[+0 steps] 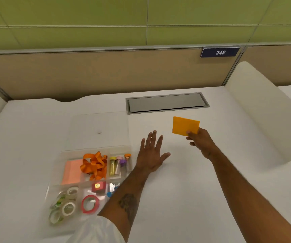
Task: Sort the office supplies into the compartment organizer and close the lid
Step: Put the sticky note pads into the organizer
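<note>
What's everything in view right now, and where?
organizer: one, clear, front left
lid: one, clear, open flat behind organizer
notes: one pad, pink, back left
ribbon: one, orange, beside notes
vials: about four, coloured caps, back right
tape rolls: several, white-green, front left
pink tape: one, front middle
box: one, red, behind pink tape
hatch: one, grey, rear
plate: one, blue, partition
orange pad: one, in right hand
left hand: open, right of organizer
right hand: pinches orange pad
</note>
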Tool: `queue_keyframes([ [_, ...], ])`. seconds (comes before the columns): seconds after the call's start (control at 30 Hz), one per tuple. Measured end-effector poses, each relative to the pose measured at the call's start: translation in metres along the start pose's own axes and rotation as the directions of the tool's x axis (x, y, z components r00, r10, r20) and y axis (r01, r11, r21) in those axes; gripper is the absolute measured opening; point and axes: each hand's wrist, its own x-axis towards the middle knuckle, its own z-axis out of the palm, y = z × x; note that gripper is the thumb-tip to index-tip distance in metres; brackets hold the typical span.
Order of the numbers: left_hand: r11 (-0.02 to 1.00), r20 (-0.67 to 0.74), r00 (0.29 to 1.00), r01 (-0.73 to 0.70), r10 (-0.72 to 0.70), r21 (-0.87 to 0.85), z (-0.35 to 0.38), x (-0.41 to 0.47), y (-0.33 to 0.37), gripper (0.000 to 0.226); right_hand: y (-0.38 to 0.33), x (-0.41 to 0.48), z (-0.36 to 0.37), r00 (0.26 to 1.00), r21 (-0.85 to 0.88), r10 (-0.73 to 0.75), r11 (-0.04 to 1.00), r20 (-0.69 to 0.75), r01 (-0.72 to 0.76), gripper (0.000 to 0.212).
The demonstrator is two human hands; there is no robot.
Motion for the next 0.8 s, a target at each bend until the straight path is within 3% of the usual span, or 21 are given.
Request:
queue_keyframes([
  [0.17,0.997,-0.086,0.995,0.052,-0.047,0.057,-0.039,-0.055,-0.075,0.081,-0.033,-0.022,0.083,0.992,-0.072,-0.111,0.992,-0.062,0.106,0.022],
  [0.5,0.954,-0.105,0.962,0.264,-0.251,0.141,-0.066,-0.192,-0.242,0.092,-0.068,-0.080,0.256,0.973,-0.032,-0.159,0.985,0.169,0.167,0.021],
  [0.8,0.946,-0.069,0.947,0.318,-0.314,0.061,-0.041,-0.239,-0.287,0.101,-0.079,-0.101,0.334,0.932,-0.256,-0.265,0.910,0.249,0.327,0.032],
])
